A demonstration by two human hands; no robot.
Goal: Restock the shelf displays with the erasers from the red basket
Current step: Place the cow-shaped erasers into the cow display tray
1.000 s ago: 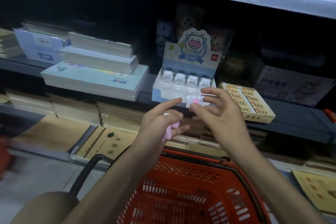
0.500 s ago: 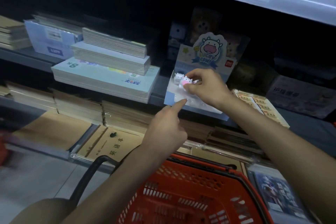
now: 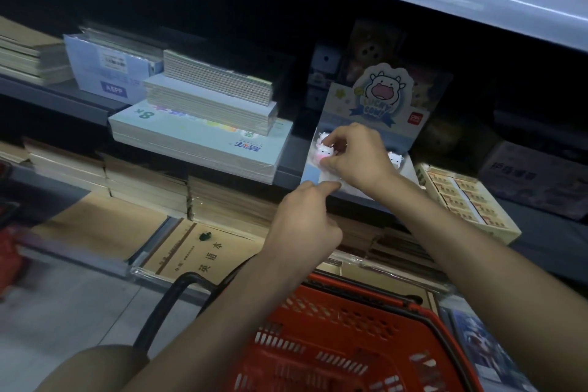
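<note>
Shelf (image 3: 286,165): we see a dark ledge carrying stacked pads and the cow display. We judge that a dropped piece would roll off its front lip.
Red basket (image 3: 366,289): it sits below both forearms, with its black handle rising beside the left arm. No erasers show inside it from here. If it swings, we expect it to jog that arm.
Pad stack (image 3: 203,143): the light-blue cover is printed "8K", seen upside down. The white box behind reads roughly "AEPP".
Cow display (image 3: 381,99): the backing card shows a cartoon cow and a ribbon we read as "LUCKY COW". The red logo square is too blurred to read. Its tray reaches the ledge's front, so a hard push could slide or tip it.
Brown notebook (image 3: 203,251): the cover reads "英语本".
Right hand (image 3: 356,156): thumb and fingers curl round the pink cow eraser, held over the tray's left side.
Left hand (image 3: 305,223): the index finger stretches to the tray's front edge and the others curl in. We cannot tell whether they hold anything.
Pink cow eraser (image 3: 324,153): if it is set in crooked, we think it could knock its neighbour over.
White cow erasers (image 3: 394,158): one shows right of the right hand, and another just above the pink one.
</note>
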